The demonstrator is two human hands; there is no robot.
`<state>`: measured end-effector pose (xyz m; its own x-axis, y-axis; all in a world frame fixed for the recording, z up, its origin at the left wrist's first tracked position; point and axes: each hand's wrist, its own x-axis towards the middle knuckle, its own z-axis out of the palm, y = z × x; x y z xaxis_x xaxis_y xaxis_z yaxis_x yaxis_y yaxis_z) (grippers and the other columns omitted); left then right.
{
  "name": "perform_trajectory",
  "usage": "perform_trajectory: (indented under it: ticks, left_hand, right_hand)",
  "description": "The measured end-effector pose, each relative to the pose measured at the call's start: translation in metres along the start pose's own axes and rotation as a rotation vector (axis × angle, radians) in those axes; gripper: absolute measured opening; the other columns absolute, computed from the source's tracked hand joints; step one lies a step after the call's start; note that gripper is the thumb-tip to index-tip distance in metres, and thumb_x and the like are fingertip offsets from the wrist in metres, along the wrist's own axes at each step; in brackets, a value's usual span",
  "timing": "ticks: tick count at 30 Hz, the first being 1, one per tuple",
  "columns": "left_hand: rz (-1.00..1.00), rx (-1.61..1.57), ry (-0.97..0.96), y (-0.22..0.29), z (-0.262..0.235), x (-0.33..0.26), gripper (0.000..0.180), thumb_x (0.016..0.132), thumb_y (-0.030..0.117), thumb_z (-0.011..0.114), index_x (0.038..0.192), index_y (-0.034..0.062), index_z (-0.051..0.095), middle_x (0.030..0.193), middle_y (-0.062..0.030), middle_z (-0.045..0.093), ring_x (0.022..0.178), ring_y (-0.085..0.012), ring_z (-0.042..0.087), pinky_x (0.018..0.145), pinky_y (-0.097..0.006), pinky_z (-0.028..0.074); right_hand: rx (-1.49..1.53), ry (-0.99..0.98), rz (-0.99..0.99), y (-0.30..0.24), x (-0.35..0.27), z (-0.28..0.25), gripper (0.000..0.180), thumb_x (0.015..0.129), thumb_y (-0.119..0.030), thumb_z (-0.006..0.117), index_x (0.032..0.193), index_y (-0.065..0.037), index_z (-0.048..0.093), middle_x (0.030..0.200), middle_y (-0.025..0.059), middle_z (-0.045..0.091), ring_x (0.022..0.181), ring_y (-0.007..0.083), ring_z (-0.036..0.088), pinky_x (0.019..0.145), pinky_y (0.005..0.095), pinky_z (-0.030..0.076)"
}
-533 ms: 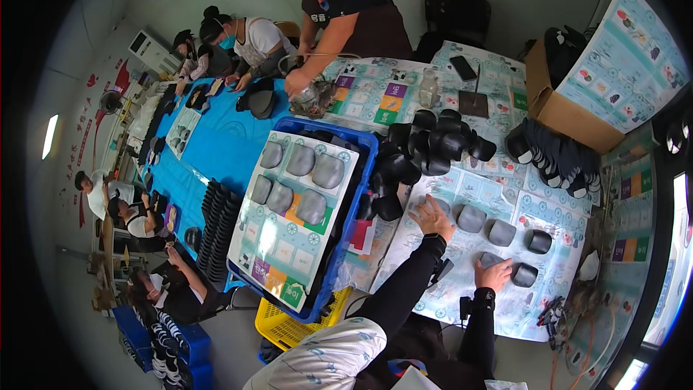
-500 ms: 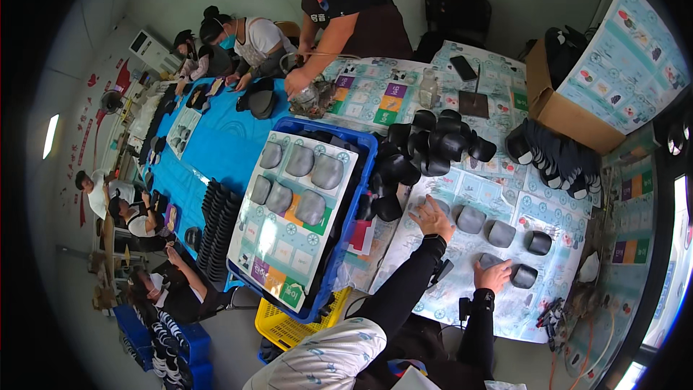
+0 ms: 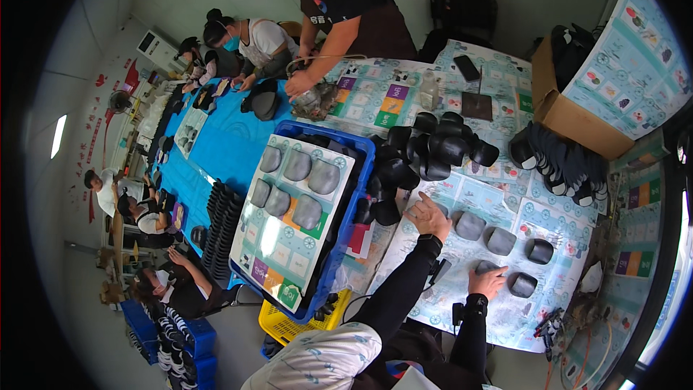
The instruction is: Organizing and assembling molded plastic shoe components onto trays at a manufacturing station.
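On the table before me, rounded grey pads [image 3: 471, 227] and darker ones [image 3: 540, 251] are laid out in two rows. My left hand [image 3: 427, 215] is over the end of the far row, its fingers apart. It partly covers a grey pad [image 3: 442, 209], and I cannot tell whether they touch. Closer to me, my right hand [image 3: 489, 282] has its thumb and fingers around the near edge of another grey pad [image 3: 485, 267]. A dark pad [image 3: 522, 285] lies just right of those fingers.
Glossy black curved pieces [image 3: 447, 148] are heaped beyond my hands. To the left, a board [image 3: 278, 245] of grey pads rests on a blue crate [image 3: 367, 173], with a yellow basket [image 3: 278, 323] below. A cardboard box [image 3: 585, 126] stands far right. A co-worker [image 3: 354, 14] works across the table.
The whole view has shifted slightly. My left hand's fingers have spread a little at the same grey pad. My right hand stays at its pad.
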<state>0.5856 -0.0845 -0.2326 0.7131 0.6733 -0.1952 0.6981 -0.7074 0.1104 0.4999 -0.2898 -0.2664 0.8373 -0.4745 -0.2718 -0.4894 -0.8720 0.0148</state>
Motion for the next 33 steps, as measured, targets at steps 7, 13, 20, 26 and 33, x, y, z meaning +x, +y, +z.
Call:
perform_trajectory:
  ticks: [7, 13, 20, 26, 33]
  left_hand:
    - [0.308, -0.134, 0.083, -0.076, -0.104, -0.054, 0.119, 0.070, 0.040, 0.088, 0.158, -0.0096, 0.024, 0.123, -0.0214, 0.050, 0.123, -0.0392, 0.049, 0.117, -0.070, 0.025]
    - [0.351, -0.151, -0.165, -0.245, -0.202, -0.102, 0.122, 0.071, 0.045, 0.087, 0.162, -0.0007, 0.019, 0.145, -0.0274, 0.044, 0.141, -0.0448, 0.039, 0.120, -0.071, 0.018]
    - [0.241, 0.012, -0.049, -0.485, -0.271, -0.079, 0.125, 0.067, 0.039, 0.090, 0.163, 0.0038, 0.018, 0.143, -0.0219, 0.046, 0.141, -0.0411, 0.040, 0.119, -0.073, 0.017]
    - [0.360, 0.077, 0.074, -0.606, -0.277, -0.021, 0.118, 0.067, 0.029, 0.090, 0.162, 0.0079, 0.022, 0.146, -0.0156, 0.044, 0.143, -0.0367, 0.038, 0.119, -0.072, 0.020]
    - [0.539, -0.036, 0.099, -0.648, -0.264, 0.015, 0.110, 0.070, 0.020, 0.086, 0.161, 0.0117, 0.026, 0.146, -0.0133, 0.043, 0.146, -0.0355, 0.036, 0.118, -0.075, 0.019]
  right_hand:
    - [0.113, 0.014, -0.058, 0.005, 0.005, -0.010, 0.118, 0.066, -0.036, 0.085, 0.158, 0.004, 0.023, 0.125, 0.0230, 0.052, 0.116, 0.0396, 0.057, 0.101, 0.0465, 0.050]
    - [0.323, 0.099, -0.598, -0.035, -0.093, -0.102, 0.113, 0.065, -0.025, 0.081, 0.160, 0.003, 0.026, 0.131, 0.0241, 0.054, 0.124, 0.0428, 0.052, 0.110, 0.0503, 0.040]
    - [0.467, -0.318, -1.100, -0.145, -0.288, -0.152, 0.122, 0.063, -0.016, 0.089, 0.163, -0.005, 0.020, 0.147, 0.0281, 0.039, 0.136, 0.0472, 0.042, 0.116, 0.0550, 0.033]
    - [0.349, -0.186, -1.469, -0.243, -0.416, -0.107, 0.115, 0.065, -0.025, 0.084, 0.161, -0.001, 0.025, 0.137, 0.0200, 0.048, 0.133, 0.0415, 0.044, 0.121, 0.0580, 0.026]
    - [0.206, 0.046, -1.398, -0.305, -0.466, -0.079, 0.110, 0.068, -0.025, 0.082, 0.161, -0.003, 0.027, 0.135, 0.0184, 0.047, 0.129, 0.0371, 0.047, 0.119, 0.0611, 0.028]
